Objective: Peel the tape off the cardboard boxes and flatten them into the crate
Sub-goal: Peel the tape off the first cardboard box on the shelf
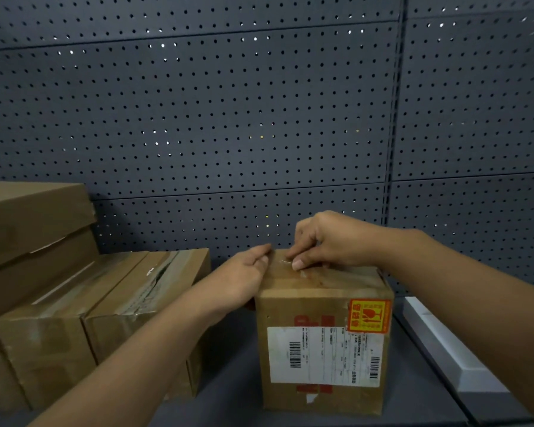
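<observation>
On the dark grey shelf (228, 380), right of centre and near the front edge, stands a small cardboard box (322, 349) upright, its near face carrying a white shipping label (324, 355) with barcodes and, at the upper right corner of that face, an orange fragile sticker (369, 315). Both hands meet at the top of this box. The left hand (244, 278) comes in from the lower left and lies against the upper left edge of the box, its fingers fairly straight and pressed along the top rim, the palm covering the upper part of the left side; it steadies the box rather than curling round it. The right hand (324, 241) reaches in from the right and hovers over the far part of the top, fingers curled downward, the thumb and fingertips pinching at the clear tape (293, 266) that runs across the lid; a glint of lifted tape shows just beside the thumb, between the two hands. To the left, well apart from the small box, sit two larger brown boxes (105, 309) side by side, their tops crossed with wrinkled tape, and behind them a taller stack of cartons (28, 217). A grey perforated panel (259, 103) forms the back wall. At the right, a white strip (444, 349) lies along the shelf.
</observation>
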